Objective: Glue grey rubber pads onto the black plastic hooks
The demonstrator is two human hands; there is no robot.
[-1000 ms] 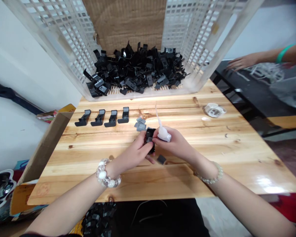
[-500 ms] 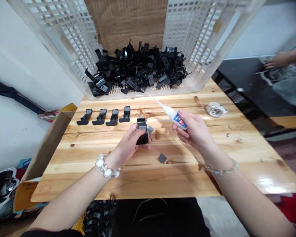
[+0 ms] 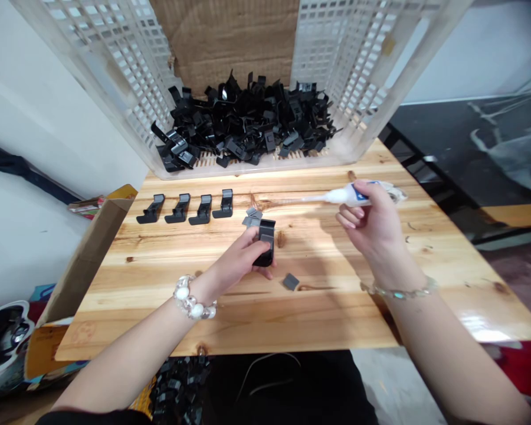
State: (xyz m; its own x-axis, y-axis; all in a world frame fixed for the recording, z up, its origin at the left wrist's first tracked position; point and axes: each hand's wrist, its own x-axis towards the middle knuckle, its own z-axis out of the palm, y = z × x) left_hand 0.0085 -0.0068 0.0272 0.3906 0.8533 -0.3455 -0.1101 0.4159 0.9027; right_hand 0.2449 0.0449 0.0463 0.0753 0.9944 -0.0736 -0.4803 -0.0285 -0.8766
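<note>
While the left hand (image 3: 234, 260) clenches a black plastic clip (image 3: 265, 243) over the tabletop (image 3: 318, 313), the right hand (image 3: 371, 218) grasps a glue tube (image 3: 349, 193); gluing seems in hand, and the clip looks to need a grey pad (image 3: 291, 281) next.

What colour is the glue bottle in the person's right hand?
The glue bottle is white with a blue label, best seen in the head view.

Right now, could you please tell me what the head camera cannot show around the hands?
Head view:
- Black clip: its left side is hidden by the left hand.
- Glue bottle: its label is partly hidden by the right hand and unreadable.
- White roll: mostly hidden behind that hand.
- Black clips below the table: partly cut off by the table edge.
</note>
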